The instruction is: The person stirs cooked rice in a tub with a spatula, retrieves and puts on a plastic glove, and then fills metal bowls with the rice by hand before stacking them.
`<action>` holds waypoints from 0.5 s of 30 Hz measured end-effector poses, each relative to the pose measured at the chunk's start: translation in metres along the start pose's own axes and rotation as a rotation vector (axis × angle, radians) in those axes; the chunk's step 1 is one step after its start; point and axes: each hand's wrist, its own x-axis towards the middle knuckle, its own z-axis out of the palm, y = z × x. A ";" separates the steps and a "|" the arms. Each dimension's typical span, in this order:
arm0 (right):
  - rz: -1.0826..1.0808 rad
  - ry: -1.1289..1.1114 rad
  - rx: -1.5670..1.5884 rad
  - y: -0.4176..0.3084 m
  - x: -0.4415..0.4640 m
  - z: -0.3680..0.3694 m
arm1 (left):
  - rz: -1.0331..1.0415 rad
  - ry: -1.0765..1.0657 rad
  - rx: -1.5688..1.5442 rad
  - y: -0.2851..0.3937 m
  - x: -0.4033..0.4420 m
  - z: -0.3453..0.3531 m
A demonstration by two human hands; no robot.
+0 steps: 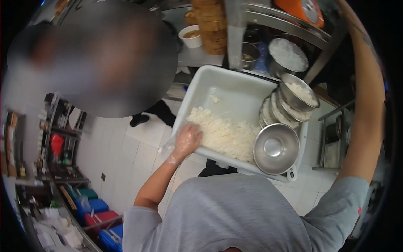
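My left hand [187, 141], in a clear plastic glove, is at the near left corner of a white tub [193, 90]. Its fingers are curled in against the edge of a heap of cooked white rice [228, 133]; what lies under them is hidden. The rice spreads along the near side of the tub, with a small clump further back. A bare steel bowl [276, 148] rests at the tub's near right corner. Behind it, several steel bowls holding rice [300, 93] lean in a tilted stack. My right arm reaches up past the top right edge, its hand out of sight.
Beyond the tub are a steel pot with white contents [288, 54], a stack of bamboo steamers [210, 27], a white bowl [191, 36] and an orange scale [300, 10]. Another person, partly blurred, stands at the left. Shelves and coloured boxes [98, 206] line the lower left.
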 end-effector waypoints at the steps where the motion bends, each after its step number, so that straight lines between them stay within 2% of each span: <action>1: -0.270 0.097 0.035 0.001 -0.007 -0.010 | 0.020 0.015 0.011 -0.002 0.000 0.003; 2: -0.220 0.165 0.023 0.004 -0.005 -0.002 | 0.044 0.035 0.023 -0.004 0.000 0.004; 3: -0.340 0.294 0.073 0.012 -0.002 0.004 | 0.039 0.015 0.025 -0.004 0.001 0.001; 4: -0.321 0.376 -0.071 0.020 0.002 0.012 | 0.037 -0.005 0.023 -0.002 0.002 -0.002; 6: -0.313 0.324 -0.004 0.018 -0.007 -0.009 | 0.024 -0.043 -0.002 0.000 0.004 -0.007; 8: -0.322 0.297 0.284 0.032 -0.008 -0.018 | 0.009 -0.083 -0.042 -0.001 0.005 -0.009; 10: -0.524 0.443 -0.049 0.016 -0.028 -0.058 | -0.029 -0.124 -0.149 -0.006 0.009 -0.009; 11: -0.380 0.286 0.100 0.009 -0.042 -0.068 | -0.046 -0.148 -0.204 -0.009 0.014 -0.010; 12: -0.551 0.354 0.120 0.018 -0.048 -0.071 | 0.002 -0.065 -0.288 -0.008 0.025 -0.023; 15: -0.354 0.100 0.259 -0.040 -0.113 -0.105 | 0.204 0.228 -0.381 0.010 0.073 -0.120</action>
